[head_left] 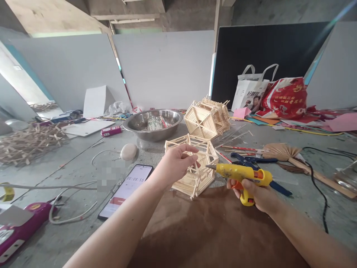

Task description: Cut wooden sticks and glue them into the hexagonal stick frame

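Note:
My left hand is closed on the top frame of a hexagonal wooden-stick structure that rests on the grey floor at the edge of a brown paper sheet. My right hand grips a yellow glue gun with an orange trigger. Its nozzle points left at the structure's right side, almost touching it. A second finished stick structure lies behind.
A steel bowl sits behind, a phone showing a timer lies left. Blue-handled scissors, a hand fan, a black cord, a stick pile, bags and a pink device surround.

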Available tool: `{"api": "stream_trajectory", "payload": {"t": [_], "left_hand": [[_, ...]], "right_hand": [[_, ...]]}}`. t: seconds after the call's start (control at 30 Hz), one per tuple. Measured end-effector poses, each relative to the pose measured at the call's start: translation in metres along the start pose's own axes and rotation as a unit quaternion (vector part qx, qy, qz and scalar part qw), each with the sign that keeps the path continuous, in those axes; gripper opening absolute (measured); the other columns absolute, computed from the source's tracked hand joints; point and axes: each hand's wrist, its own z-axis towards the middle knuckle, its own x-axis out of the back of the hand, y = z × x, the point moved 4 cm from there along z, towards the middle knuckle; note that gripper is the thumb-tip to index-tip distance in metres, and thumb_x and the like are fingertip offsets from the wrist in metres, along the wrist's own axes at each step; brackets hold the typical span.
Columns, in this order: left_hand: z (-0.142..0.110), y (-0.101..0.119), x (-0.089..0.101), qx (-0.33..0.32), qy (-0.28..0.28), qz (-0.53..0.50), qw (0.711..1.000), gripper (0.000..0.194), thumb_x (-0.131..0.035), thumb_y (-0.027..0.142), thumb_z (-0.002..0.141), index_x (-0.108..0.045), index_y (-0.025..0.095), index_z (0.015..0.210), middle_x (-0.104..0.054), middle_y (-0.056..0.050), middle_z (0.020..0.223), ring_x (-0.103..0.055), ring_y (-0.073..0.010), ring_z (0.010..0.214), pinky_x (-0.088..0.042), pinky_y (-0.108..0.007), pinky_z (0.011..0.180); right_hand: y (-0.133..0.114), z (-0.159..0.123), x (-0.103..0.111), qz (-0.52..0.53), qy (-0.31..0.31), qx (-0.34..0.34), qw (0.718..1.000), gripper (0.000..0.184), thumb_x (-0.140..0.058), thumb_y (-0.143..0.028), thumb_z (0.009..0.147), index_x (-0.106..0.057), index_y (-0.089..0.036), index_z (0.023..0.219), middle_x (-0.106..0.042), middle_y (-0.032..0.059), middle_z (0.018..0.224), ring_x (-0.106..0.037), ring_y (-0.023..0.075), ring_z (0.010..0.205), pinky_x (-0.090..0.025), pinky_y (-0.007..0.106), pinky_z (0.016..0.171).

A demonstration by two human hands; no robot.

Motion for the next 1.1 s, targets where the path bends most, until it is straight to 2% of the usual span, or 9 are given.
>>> {"api": "stream_trajectory", "payload": {"t": [0.07,0.23,0.4,0.73,1.1], "left_hand": [[0.0010,-0.0008,0.0001,-0.014,0.001,0.040,0.999,0.016,-0.056,0.021,0.071,-0.056,0.016,0.086,-0.060,-0.002,0.060,-0.024,0.0007,0.029,-0.015,-0.015,0.031],[0.0020,-0.0017,0.0008,-0.043,0.001,0.123,0.992,0.019,-0.051,0.028,0.074,-0.051,0.018,0.090,-0.060,0.000,0.064,-0.027,-0.0003,0.034,-0.021,-0.016,0.036],[0.0029,-0.0026,0.0022,-0.067,0.014,0.174,0.982,0.018,-0.048,0.031,0.075,-0.050,0.019,0.089,-0.060,0.002,0.064,-0.029,-0.0009,0.036,-0.024,-0.016,0.038],[0.0011,-0.0009,-0.0004,-0.070,0.017,0.182,0.981,0.017,-0.047,0.030,0.075,-0.049,0.018,0.087,-0.058,0.003,0.062,-0.027,-0.0015,0.036,-0.023,-0.016,0.037],[-0.0006,0.0019,-0.0018,-0.064,0.010,0.177,0.982,0.016,-0.048,0.029,0.074,-0.049,0.018,0.086,-0.059,0.002,0.063,-0.026,-0.0011,0.035,-0.022,-0.016,0.035]], "right_hand": [[0.0016,-0.0010,0.0004,-0.008,-0.008,-0.002,1.000,0.028,-0.058,-0.049,0.065,-0.062,-0.021,0.070,-0.059,0.0041,0.067,-0.046,0.0110,0.046,-0.034,0.024,0.041],[0.0036,-0.0032,0.0010,-0.058,-0.040,-0.003,0.997,0.033,-0.052,-0.051,0.069,-0.059,-0.019,0.071,-0.055,0.0030,0.066,-0.043,0.0096,0.047,-0.031,0.022,0.040],[0.0046,-0.0059,0.0006,-0.105,-0.040,-0.015,0.994,0.036,-0.049,-0.053,0.071,-0.059,-0.019,0.067,-0.045,-0.0005,0.054,-0.040,0.0106,0.047,-0.030,0.023,0.041],[0.0033,-0.0071,0.0010,-0.141,-0.007,-0.028,0.990,0.038,-0.052,-0.055,0.067,-0.055,-0.017,0.061,-0.049,0.0011,0.057,-0.042,0.0105,0.047,-0.034,0.024,0.042],[0.0067,-0.0076,0.0030,-0.144,0.015,-0.056,0.988,0.041,-0.053,-0.058,0.063,-0.053,-0.018,0.058,-0.048,0.0010,0.055,-0.041,0.0107,0.046,-0.032,0.024,0.041]]}}
